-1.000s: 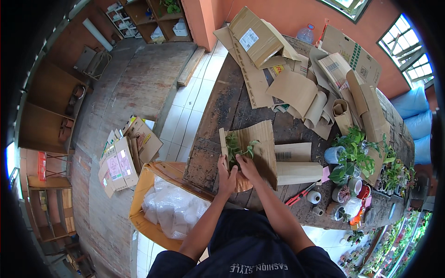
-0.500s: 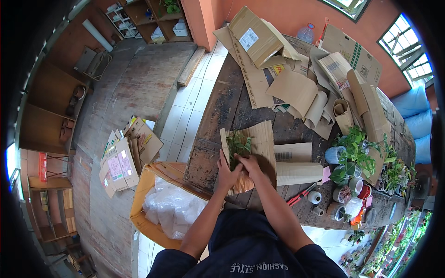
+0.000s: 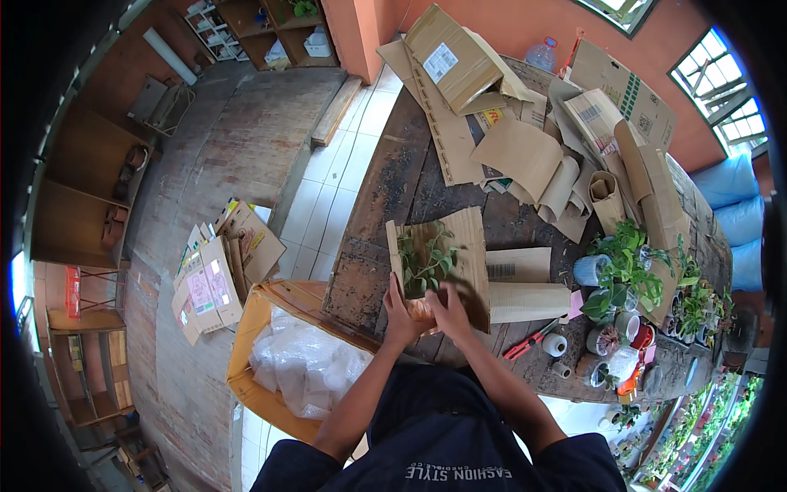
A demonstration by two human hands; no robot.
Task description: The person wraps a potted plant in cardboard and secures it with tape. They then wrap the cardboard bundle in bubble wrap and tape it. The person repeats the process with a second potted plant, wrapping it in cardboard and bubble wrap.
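Observation:
A leafy green plant (image 3: 428, 261) lies on a creased piece of cardboard (image 3: 466, 238), its leaves pointing away from me. Around its lower end is a shiny copper-brown part (image 3: 419, 311), partly hidden by my hands. My left hand (image 3: 401, 318) is closed at the left edge of the cardboard, its fingers along the raised flap beside the plant. My right hand (image 3: 452, 313) is bent over the plant's lower end, its fingers closed about it; what exactly the fingertips press is partly hidden.
Cut cardboard (image 3: 516, 160) is heaped at the table's far side. To the right lie a cardboard roll (image 3: 529, 302), a red cutter (image 3: 531, 339), a white tape roll (image 3: 555, 345) and potted plants (image 3: 623, 271). An open box (image 3: 242, 361) with bubble wrap (image 3: 303, 361) stands at left.
My right hand has drawn back from the stems toward the plant's lower end. The leaves, previously pressed together under my fingers, now spread out over the cardboard.

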